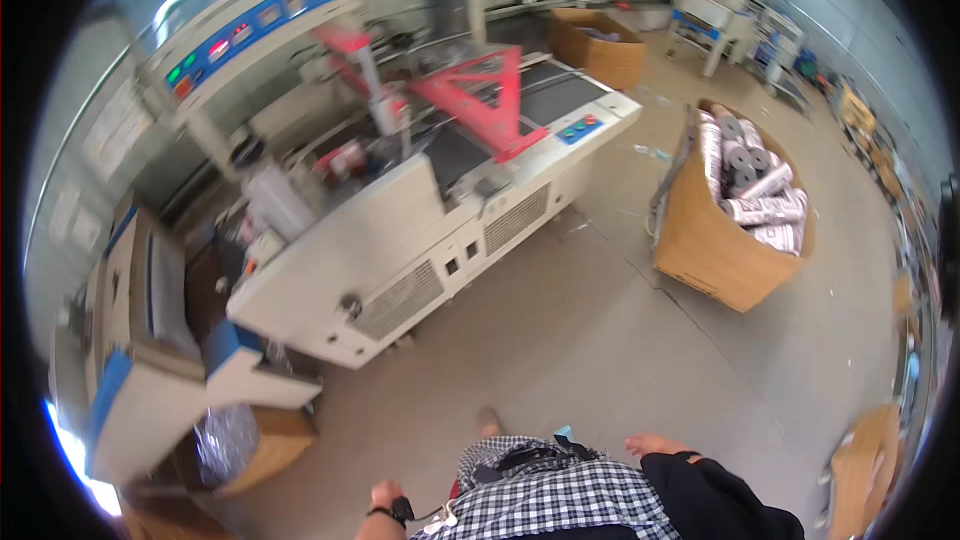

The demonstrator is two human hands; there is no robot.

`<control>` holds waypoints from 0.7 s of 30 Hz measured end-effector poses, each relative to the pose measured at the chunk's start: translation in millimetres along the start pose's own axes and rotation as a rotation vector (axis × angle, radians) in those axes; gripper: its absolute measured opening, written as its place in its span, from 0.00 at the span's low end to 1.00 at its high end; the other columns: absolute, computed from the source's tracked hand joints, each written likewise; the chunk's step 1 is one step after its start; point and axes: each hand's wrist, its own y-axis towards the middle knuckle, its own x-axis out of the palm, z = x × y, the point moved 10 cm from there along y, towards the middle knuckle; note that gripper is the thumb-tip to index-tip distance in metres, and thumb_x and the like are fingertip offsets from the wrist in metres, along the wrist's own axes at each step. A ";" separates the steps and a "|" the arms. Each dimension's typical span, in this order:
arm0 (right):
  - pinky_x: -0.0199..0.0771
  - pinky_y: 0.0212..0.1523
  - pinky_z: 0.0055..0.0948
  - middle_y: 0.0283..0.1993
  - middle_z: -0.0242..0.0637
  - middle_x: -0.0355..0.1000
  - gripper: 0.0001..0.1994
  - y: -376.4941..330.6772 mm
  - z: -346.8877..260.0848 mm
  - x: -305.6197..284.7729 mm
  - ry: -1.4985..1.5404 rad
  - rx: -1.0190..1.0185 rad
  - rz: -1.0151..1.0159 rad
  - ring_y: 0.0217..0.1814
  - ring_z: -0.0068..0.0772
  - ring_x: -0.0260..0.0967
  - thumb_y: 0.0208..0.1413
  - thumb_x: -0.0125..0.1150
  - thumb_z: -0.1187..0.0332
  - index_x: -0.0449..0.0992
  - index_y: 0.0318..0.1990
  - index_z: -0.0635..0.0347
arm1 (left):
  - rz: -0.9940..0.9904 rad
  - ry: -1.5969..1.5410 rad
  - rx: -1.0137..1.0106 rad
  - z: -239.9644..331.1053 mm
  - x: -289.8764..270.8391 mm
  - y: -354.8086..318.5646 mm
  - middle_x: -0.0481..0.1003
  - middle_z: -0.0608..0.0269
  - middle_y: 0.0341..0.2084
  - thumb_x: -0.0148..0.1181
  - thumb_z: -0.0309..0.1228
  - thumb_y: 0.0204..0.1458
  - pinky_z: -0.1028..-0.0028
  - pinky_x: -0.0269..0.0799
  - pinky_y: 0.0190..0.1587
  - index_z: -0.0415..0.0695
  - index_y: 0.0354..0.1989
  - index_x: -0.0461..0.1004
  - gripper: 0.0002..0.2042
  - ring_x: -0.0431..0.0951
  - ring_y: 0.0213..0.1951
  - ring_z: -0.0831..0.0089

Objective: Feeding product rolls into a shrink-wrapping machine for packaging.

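Observation:
My left hand (388, 493) hangs low at my left side, with a dark band at its wrist. It is small and blurred, and its fingers cannot be made out well. My right hand (648, 444) is held out at my right side below a dark sleeve, fingers loosely apart and nothing in them. Neither hand touches anything. Ahead on the left stands a large pale machine (400, 240) with a red triangular frame (505, 100) over its dark belt. To the right is an open cardboard box (725, 260) filled with several printed, wrapped rolls (765, 208).
A second cardboard box (610, 58) stands beyond the machine. At the lower left, a blue-and-white machine part (150, 390) rises beside a box holding clear plastic (225, 445). Cardboard (865, 460) lies along the right edge. Small scraps dot the grey floor (600, 340).

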 end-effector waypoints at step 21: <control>0.70 0.46 0.34 0.38 0.35 0.76 0.21 68.2 115.4 -241.2 -0.160 0.237 0.397 0.41 0.33 0.72 0.51 0.50 0.49 0.77 0.43 0.54 | 0.142 -1.354 0.020 443.0 -358.9 226.8 0.66 0.74 0.19 0.51 0.35 0.55 0.81 0.60 0.21 0.44 0.38 0.71 0.09 0.64 0.20 0.83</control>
